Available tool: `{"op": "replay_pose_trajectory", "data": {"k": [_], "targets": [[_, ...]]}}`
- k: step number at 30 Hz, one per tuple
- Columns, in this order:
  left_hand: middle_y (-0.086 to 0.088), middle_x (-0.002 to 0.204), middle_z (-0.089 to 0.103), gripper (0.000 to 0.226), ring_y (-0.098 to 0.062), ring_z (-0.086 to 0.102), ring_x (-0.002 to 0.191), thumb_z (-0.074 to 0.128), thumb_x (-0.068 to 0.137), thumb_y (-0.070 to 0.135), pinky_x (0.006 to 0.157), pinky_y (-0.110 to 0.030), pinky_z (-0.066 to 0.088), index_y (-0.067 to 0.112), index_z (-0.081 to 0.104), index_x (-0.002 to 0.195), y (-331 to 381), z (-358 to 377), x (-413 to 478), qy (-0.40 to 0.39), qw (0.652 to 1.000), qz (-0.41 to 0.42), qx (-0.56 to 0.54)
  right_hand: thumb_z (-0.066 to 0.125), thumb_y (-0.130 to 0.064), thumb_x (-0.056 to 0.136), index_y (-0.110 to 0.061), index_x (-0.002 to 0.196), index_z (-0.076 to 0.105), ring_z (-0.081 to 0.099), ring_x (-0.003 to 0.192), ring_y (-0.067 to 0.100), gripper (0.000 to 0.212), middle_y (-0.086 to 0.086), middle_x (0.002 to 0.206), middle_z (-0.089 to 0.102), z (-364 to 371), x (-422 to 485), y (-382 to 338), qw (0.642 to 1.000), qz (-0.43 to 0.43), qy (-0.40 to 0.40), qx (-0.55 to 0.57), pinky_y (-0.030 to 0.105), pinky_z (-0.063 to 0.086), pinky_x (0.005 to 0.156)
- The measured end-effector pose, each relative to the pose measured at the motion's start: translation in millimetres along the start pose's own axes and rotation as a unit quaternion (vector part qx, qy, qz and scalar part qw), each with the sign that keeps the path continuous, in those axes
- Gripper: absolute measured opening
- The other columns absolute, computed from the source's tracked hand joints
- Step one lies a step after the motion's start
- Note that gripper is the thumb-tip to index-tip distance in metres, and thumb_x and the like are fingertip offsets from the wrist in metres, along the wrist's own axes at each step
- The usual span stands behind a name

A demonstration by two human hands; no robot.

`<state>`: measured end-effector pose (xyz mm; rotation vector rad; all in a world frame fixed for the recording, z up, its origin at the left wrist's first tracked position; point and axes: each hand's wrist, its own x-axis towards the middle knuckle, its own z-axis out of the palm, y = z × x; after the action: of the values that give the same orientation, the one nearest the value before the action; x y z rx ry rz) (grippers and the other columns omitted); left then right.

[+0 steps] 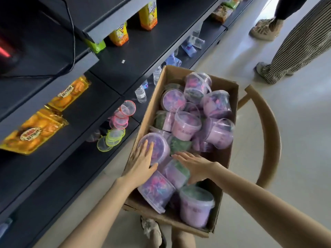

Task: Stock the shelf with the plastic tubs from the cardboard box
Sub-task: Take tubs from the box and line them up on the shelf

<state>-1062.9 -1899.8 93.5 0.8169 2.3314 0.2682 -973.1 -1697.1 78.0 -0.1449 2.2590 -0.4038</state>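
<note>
1. Head view: a cardboard box (231,97) packed with plastic tubs (186,126) is seen just beside a dark shelf (116,72), with its left wall alongside the shelf's front edge.
2. All the tubs in view are held inside the box, piled at mixed angles, some upright and some on their sides. Most are purple with clear lids, and a few show green contents.
3. The left hand (141,161) is laid flat on the clear lid of a tipped tub (159,147), which is leaned against the box's left wall towards the near-left corner. Its fingers are straight and slightly spread, and the thumb is set along the lid's lower rim.
4. The right hand (193,165) is held palm down over a green-filled tub (177,169) in the near half of the box, just beside the left hand. Its fingers are straight and close together; whether they touch the tub cannot be told.
5. On the shelf boards, orange snack packs (34,131) are laid near the left edge, juice cartons (148,13) are stood higher up, and water bottles (140,93) and pink and yellow rimmed discs (118,122) are seen lower down.
6. A curved wooden chair back (268,133) is seen past the box's right wall, and striped trousers (295,43) are seen on the floor beyond.
</note>
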Motion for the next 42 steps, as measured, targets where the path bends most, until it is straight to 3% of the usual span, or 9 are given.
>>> {"op": "replay_pose_trajectory", "data": {"k": [7, 12, 18, 20, 23, 26, 33, 39, 42], "targets": [[-0.007, 0.155, -0.019, 0.085, -0.017, -0.009, 0.144, 0.041, 0.093, 0.049, 0.105, -0.015, -0.006, 0.009, -0.010, 0.147, 3, 26, -18, -0.002, 0.996, -0.002, -0.088, 0.079, -0.046, 0.060, -0.014, 0.146, 0.012, 0.036, 0.129, 0.023, 0.114, 0.003, 0.142, 0.030, -6, -10, 10, 0.996, 0.013, 0.076, 0.045, 0.032, 0.036, 0.103], [-0.006, 0.157, -0.006, 0.114, -0.010, -0.005, 0.142, 0.056, 0.072, 0.066, 0.109, -0.016, -0.002, 0.009, -0.007, 0.147, 16, 18, -26, 0.009, 0.985, 0.060, -0.158, 0.082, -0.039, 0.059, -0.010, 0.145, 0.015, 0.031, 0.130, 0.021, 0.113, 0.002, 0.143, 0.026, -10, -41, 12, 0.971, 0.027, 0.200, 0.125, 0.023, 0.025, 0.104], [0.015, 0.147, 0.005, 0.120, 0.001, 0.009, 0.135, 0.080, 0.067, 0.040, 0.097, 0.003, 0.001, 0.016, -0.005, 0.148, 46, -14, -31, 0.049, 0.968, 0.127, -0.213, 0.082, -0.042, 0.057, -0.019, 0.132, 0.030, 0.042, 0.117, -0.001, 0.094, -0.007, 0.125, 0.041, -10, -79, -5, 0.892, -0.028, 0.316, 0.322, 0.015, 0.037, 0.101], [0.015, 0.139, 0.015, 0.114, 0.004, 0.017, 0.128, 0.081, 0.063, 0.043, 0.104, -0.008, 0.014, 0.014, 0.010, 0.147, 50, -31, -30, 0.090, 0.959, 0.160, -0.217, 0.079, -0.044, 0.058, -0.016, 0.132, 0.031, 0.042, 0.119, -0.005, 0.093, -0.005, 0.127, 0.044, -14, -88, -11, 0.866, -0.043, 0.337, 0.367, 0.007, 0.035, 0.097], [0.010, 0.134, 0.027, 0.110, -0.007, 0.028, 0.128, 0.072, 0.056, 0.060, 0.108, -0.028, 0.027, 0.010, 0.025, 0.142, 46, -50, -21, 0.135, 0.953, 0.200, -0.181, 0.078, -0.046, 0.059, -0.012, 0.134, 0.030, 0.046, 0.121, -0.003, 0.095, -0.007, 0.131, 0.046, -24, -88, -11, 0.853, -0.053, 0.361, 0.374, 0.010, 0.038, 0.096], [0.002, 0.131, 0.032, 0.109, 0.004, 0.026, 0.120, 0.082, 0.054, 0.047, 0.101, -0.004, 0.020, 0.002, 0.031, 0.139, 43, -66, -12, 0.170, 0.945, 0.225, -0.163, 0.076, -0.051, 0.061, -0.013, 0.138, 0.026, 0.046, 0.123, 0.004, 0.099, -0.005, 0.135, 0.045, -38, -77, -5, 0.868, -0.056, 0.374, 0.322, 0.026, 0.041, 0.102], [0.023, 0.119, 0.031, 0.097, -0.003, 0.036, 0.119, 0.077, 0.051, 0.053, 0.100, -0.017, 0.036, 0.022, 0.035, 0.132, 15, -70, -15, 0.203, 0.941, 0.190, -0.196, 0.064, -0.068, 0.063, -0.029, 0.142, 0.017, 0.037, 0.128, 0.010, 0.100, -0.007, 0.146, 0.028, -46, -49, 0, 0.916, -0.014, 0.317, 0.245, 0.034, 0.038, 0.102], [0.012, 0.123, 0.029, 0.094, -0.016, 0.040, 0.118, 0.070, 0.053, 0.054, 0.098, -0.030, 0.039, 0.021, 0.032, 0.132, -15, -49, -34, 0.200, 0.955, 0.146, -0.165, 0.065, -0.031, 0.084, -0.011, 0.132, 0.046, 0.049, 0.120, 0.024, 0.055, 0.010, 0.133, 0.051, 17, -34, 21, 0.932, 0.087, 0.232, 0.266, 0.027, 0.034, 0.103], [0.012, 0.123, 0.030, 0.095, -0.009, 0.037, 0.115, 0.068, 0.053, 0.056, 0.097, -0.013, 0.027, 0.021, 0.031, 0.133, -23, -39, -40, 0.199, 0.958, 0.135, -0.154, 0.062, -0.027, 0.087, -0.013, 0.139, 0.036, 0.045, 0.125, 0.024, 0.060, 0.009, 0.140, 0.043, 58, -24, 24, 0.944, 0.149, 0.126, 0.267, 0.025, 0.031, 0.101]]}}
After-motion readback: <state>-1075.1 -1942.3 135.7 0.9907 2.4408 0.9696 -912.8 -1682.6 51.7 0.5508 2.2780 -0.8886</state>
